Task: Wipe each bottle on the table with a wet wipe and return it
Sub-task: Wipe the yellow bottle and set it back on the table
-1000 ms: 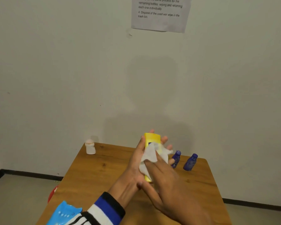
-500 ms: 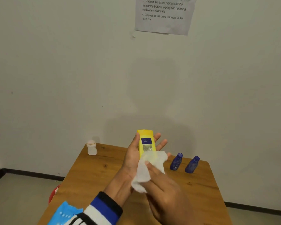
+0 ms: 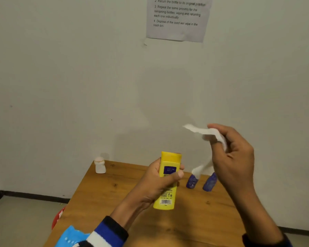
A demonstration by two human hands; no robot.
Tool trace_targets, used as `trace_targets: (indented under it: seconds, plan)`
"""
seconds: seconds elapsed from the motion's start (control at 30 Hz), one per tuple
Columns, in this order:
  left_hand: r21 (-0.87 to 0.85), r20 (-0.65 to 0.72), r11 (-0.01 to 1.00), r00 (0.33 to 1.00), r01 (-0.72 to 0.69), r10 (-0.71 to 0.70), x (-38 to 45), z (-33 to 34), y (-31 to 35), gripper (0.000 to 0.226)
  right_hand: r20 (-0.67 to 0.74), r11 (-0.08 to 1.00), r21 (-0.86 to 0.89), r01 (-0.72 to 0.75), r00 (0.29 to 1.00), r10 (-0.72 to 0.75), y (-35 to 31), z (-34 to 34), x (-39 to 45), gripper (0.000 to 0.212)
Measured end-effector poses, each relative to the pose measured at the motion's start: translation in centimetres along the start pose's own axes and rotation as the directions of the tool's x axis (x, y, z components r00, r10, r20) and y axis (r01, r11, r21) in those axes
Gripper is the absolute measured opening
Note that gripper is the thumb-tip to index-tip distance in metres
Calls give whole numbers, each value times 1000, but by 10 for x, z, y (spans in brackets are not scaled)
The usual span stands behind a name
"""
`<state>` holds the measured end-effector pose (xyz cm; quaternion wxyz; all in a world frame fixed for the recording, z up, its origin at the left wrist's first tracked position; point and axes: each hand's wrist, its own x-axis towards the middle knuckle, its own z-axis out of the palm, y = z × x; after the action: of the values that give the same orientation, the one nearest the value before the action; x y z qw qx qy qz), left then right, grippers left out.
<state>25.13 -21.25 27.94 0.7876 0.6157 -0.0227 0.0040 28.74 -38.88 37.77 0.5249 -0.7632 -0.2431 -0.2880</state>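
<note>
My left hand (image 3: pixel 157 184) grips a yellow bottle (image 3: pixel 168 177) with a blue label, held upright above the wooden table (image 3: pixel 114 198). My right hand (image 3: pixel 234 154) is raised to the right of it and pinches a white wet wipe (image 3: pixel 203 132), which trails loosely down. Two small blue bottles (image 3: pixel 192 181) (image 3: pixel 210 182) stand at the table's far right, partly behind the wipe and my right hand. A small white bottle (image 3: pixel 100 165) stands at the far left corner.
The table stands against a pale wall with a printed instruction sheet (image 3: pixel 178 18) taped high up. A red object (image 3: pixel 58 218) shows beside the table's left edge, low near the floor.
My right hand has lifted the wipe off the yellow bottle, up and to the right. My left hand's fingers have curled round the bottle and lowered it slightly.
</note>
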Motion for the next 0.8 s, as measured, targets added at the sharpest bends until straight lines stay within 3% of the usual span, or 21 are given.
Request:
trace_targets:
  seconds: [0.03, 0.1, 0.17, 0.23, 0.3, 0.33, 0.4, 0.47, 0.53, 0.6, 0.7, 0.8]
  plan:
    - [59, -2, 998, 1000, -25, 25, 1, 3, 0, 34, 38, 1000, -18, 25, 999, -24, -2, 5, 1, 24]
    - [155, -24, 984, 995, -91, 96, 1, 6, 1, 22, 265, 998, -33, 61, 963, -51, -8, 22, -9, 38]
    - [263, -36, 956, 989, -129, 143, -1, 2, -1, 28, 522, 967, -147, 209, 847, -103, -9, 42, -33, 47]
    - [485, -45, 865, 984, -129, 172, -10, -4, 1, 42, 613, 883, -267, 387, 775, -155, -3, 51, -51, 50]
    - [612, 9, 764, 968, -204, 251, -19, -9, 1, 48, 606, 880, -256, 399, 776, -175, 2, 48, -54, 49]
    - [597, 34, 762, 957, -252, 289, -22, -7, 4, 45, 590, 885, -224, 408, 779, -211, 3, 45, -54, 50]
    - [437, 6, 852, 948, -288, 318, -24, 1, 10, 32, 534, 889, -183, 420, 801, -269, 6, 38, -54, 55]
    - [319, -75, 898, 936, -303, 343, -21, 6, 13, 27, 479, 904, -217, 367, 848, -229, 8, 28, -50, 58]
    - [318, -171, 895, 910, -313, 379, -18, 6, 18, 30, 445, 927, -271, 260, 887, -118, 8, 15, -44, 53]
    - [359, -182, 882, 903, -307, 388, -15, -1, 28, 36, 377, 960, -227, 163, 924, -68, 6, 6, -43, 49]
    - [381, -98, 886, 941, -266, 325, -11, -3, 31, 38, 286, 967, -144, 209, 945, -162, -6, 13, -45, 51]
    - [432, -102, 901, 990, -41, 94, -10, 3, 21, 29, 408, 913, -137, 385, 861, -302, -14, 33, -51, 57]
